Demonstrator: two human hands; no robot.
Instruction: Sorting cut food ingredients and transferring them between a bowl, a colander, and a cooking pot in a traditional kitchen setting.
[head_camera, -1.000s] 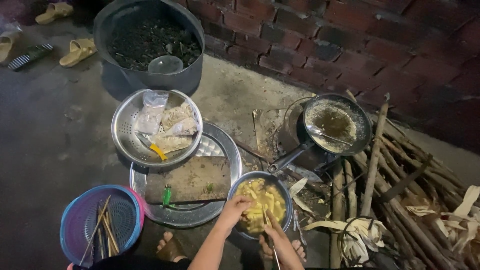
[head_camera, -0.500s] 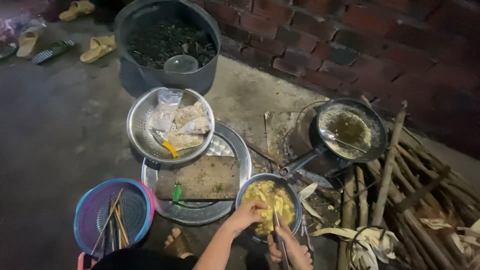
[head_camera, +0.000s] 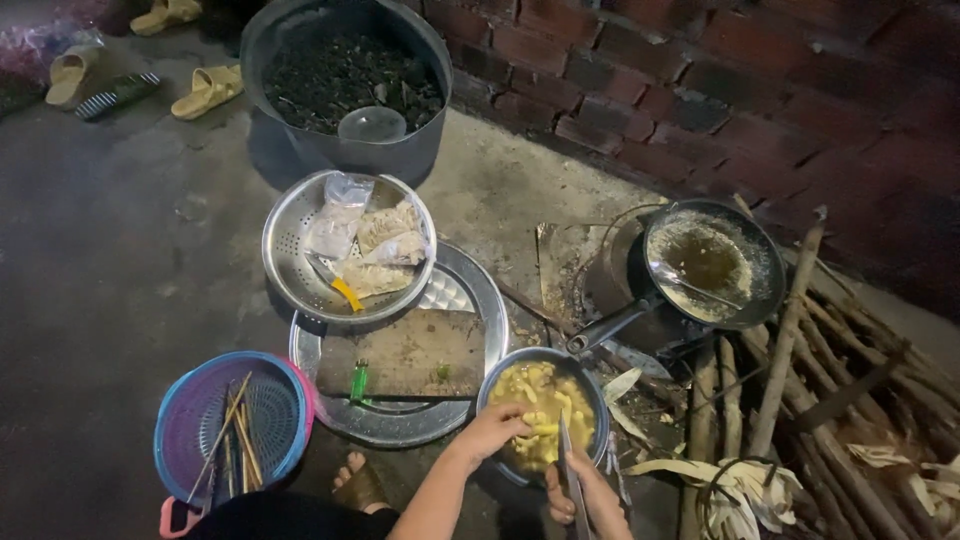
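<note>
Two hands worked at one bowl (head_camera: 545, 415) in the head view, and you had both of them low at the frame's bottom edge. Your left hand (head_camera: 497, 428) lay over the bowl's near rim with its fingers curled into the yellow pieces (head_camera: 540, 400), pinching some of them. Your right hand (head_camera: 580, 495) was closed around a thin metal tool (head_camera: 568, 460) whose tip pointed up into the bowl. Half a second earlier your left hand sat a little farther left on the rim; it had since pushed deeper into the food, so the handling of the pieces was under way, not finished. The bowl stood on the ground just beside the round tray (head_camera: 470, 290), which carried a board (head_camera: 410, 352) and a green lighter (head_camera: 358, 380). A colander (head_camera: 290, 240) with packets overlapped the tray's far edge. A pan (head_camera: 715, 262) sat to the right on the fire, next to firewood (head_camera: 790, 350). A basket (head_camera: 235, 420) with sticks stood at your left.
</note>
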